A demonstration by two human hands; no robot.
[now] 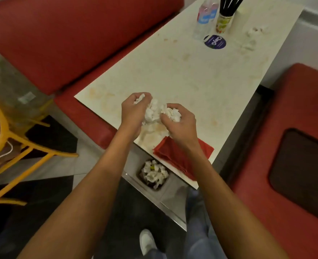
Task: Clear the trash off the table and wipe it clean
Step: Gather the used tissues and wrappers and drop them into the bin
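A pile of crumpled white tissues (152,112) lies near the front end of the stained cream table (182,75). My left hand (133,111) grips a wad of them from the left, and my right hand (180,124) holds another wad from the right. A folded red cloth (171,156) lies on the table's near corner, partly under my right forearm. On the floor below the table's edge a small dark bin (154,174) is full of white tissues. More crumpled tissue (251,37) lies at the far right of the table.
Two clear water bottles (205,17), a paper cup of black straws (224,19) and a round blue sticker (214,42) stand at the far end. Red bench seats flank the table; a dark tray (302,172) lies on the right one. A yellow chair (14,146) stands left.
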